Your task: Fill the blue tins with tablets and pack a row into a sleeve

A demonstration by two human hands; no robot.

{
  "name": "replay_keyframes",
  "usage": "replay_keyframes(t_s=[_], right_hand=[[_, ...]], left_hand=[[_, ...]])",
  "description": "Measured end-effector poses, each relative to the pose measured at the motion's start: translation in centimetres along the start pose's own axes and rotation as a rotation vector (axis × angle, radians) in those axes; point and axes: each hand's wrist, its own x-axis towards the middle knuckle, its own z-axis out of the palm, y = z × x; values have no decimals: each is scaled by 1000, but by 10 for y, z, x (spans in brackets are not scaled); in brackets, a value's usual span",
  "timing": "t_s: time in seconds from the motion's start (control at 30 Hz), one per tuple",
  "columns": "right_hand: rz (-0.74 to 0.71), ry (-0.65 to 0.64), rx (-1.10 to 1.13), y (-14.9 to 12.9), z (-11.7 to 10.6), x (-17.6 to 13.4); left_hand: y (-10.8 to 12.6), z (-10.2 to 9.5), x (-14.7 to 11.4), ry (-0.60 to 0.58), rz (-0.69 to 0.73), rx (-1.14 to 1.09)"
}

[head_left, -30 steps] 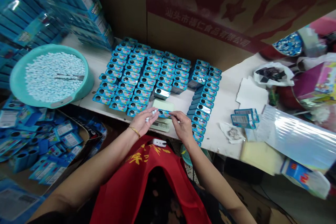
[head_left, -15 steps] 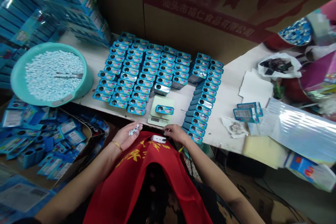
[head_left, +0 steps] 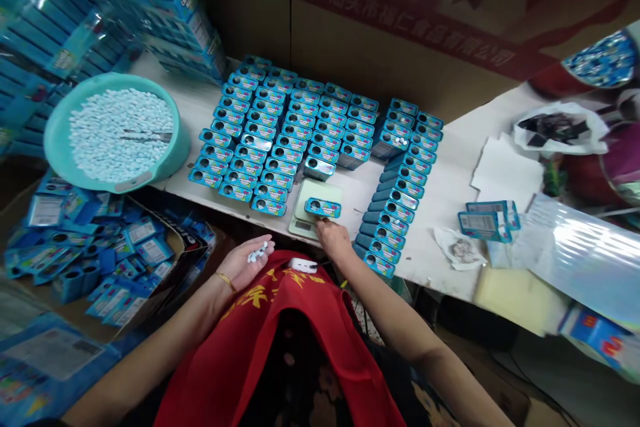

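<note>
My left hand (head_left: 249, 261), palm up and cupped, holds several small white candies (head_left: 259, 252) in front of the table's edge. On a small pale kitchen scale (head_left: 303, 210) stands a blue candy tin (head_left: 324, 207), its top with a round hole facing up. My right hand (head_left: 333, 235) is at the near side of this tin, with its fingers closed against the tin's body; the fingertips are partly hidden. Just behind the scale is another tin with a shiny top (head_left: 320, 168).
Rows of upright blue tins (head_left: 293, 130) fill the table behind the scale, with another column (head_left: 393, 213) to the right. A turquoise basin (head_left: 183, 147) of white candies stands left. Below it, a carton (head_left: 173, 267) holds loose tins. A large cardboard box (head_left: 380, 53) closes off the back.
My right hand has moved forward from the table's edge to the tin on the scale. The left hand stays cupped around the candies. The view has shifted slightly left.
</note>
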Motion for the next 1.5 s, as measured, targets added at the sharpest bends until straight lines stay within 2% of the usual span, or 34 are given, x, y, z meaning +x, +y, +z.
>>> replay_keyframes(t_s=[0.2, 0.5, 0.8, 0.9, 0.97, 1.03, 1.13, 1.27, 1.37, 1.5], right_hand=[[-27, 10, -14, -1, 2, 5], [-69, 40, -28, 3, -1, -4], [-50, 54, 7, 2, 1, -10], [-98, 204, 117, -1, -12, -24], [-157, 343, 203, -2, -27, -30], [-178, 416, 231, -1, -43, -29], [-148, 422, 182, 1, -61, -18], [-135, 350, 84, 10, -72, -6], [-63, 343, 49, 35, -80, -3], [125, 459, 6, 80, -93, 14]], left_hand=[[-3, 1, -3, 11, -7, 16], [-3, 12, -1, -14, -17, 28], [-4, 14, -3, 3, -23, 40], [-4, 14, -3, -6, -29, 34], [-4, 14, -3, -17, -25, 35], [-3, 15, -2, -23, -20, 36], [-2, 16, -2, -27, -14, 34], [0, 11, -1, 2, -1, 44], [2, 5, 0, 35, 15, 50], [4, 5, 1, 57, 34, 49]])
